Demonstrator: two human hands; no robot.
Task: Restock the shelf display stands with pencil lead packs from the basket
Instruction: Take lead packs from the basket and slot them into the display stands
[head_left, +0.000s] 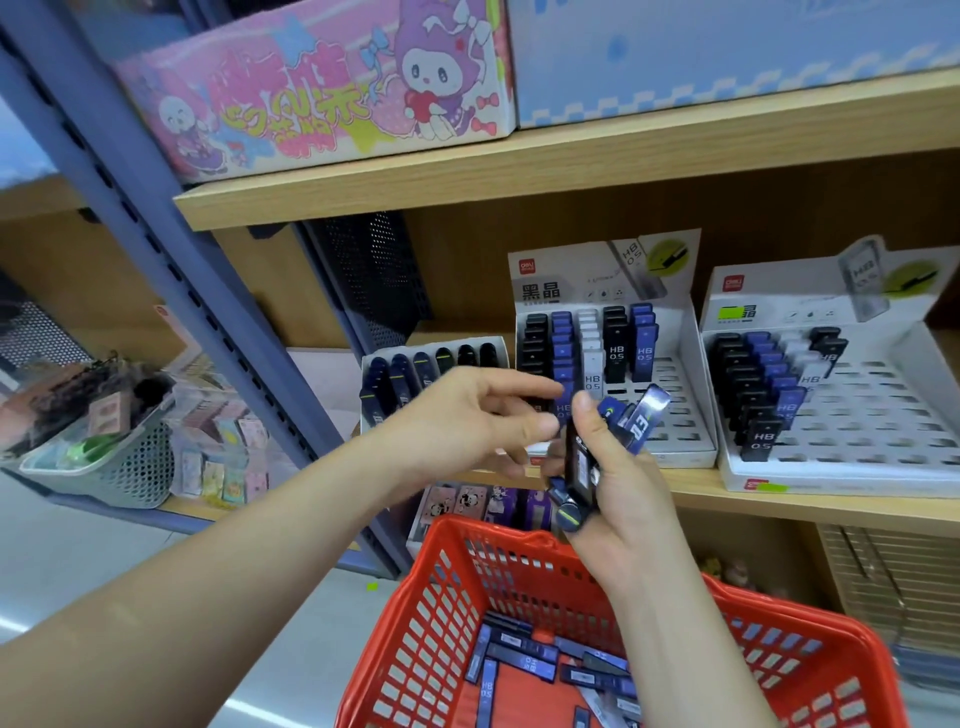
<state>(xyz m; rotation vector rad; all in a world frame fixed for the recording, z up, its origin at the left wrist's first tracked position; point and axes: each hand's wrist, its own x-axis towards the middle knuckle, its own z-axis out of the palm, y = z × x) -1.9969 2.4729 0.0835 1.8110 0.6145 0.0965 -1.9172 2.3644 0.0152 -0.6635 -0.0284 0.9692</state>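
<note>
Now my right hand (623, 493) grips a fanned bunch of packs (579, 460), thumb pressed on the front one and fingers curled behind. My left hand (467, 421) hovers just beside them, fingers loosely spread and holding nothing; I cannot tell whether its fingertips touch the bunch. Below, the red basket (457, 535) holds loose packs (524, 657) lying flat on its bottom. Behind my hands a wooden shelf (810, 501) carries three stands: a left stand (431, 345) of dark packs, then a middle stand (680, 395) and a right stand (883, 415), both partly filled with black, blue and white rows. The middle header reads 黑晶 and "HB 0.5"; its packs also say "HB 0.5". On the board above sits a pink cartoon box (311, 98). A grey basket (124, 467) stands on the neighbouring shelf to the left.
</note>
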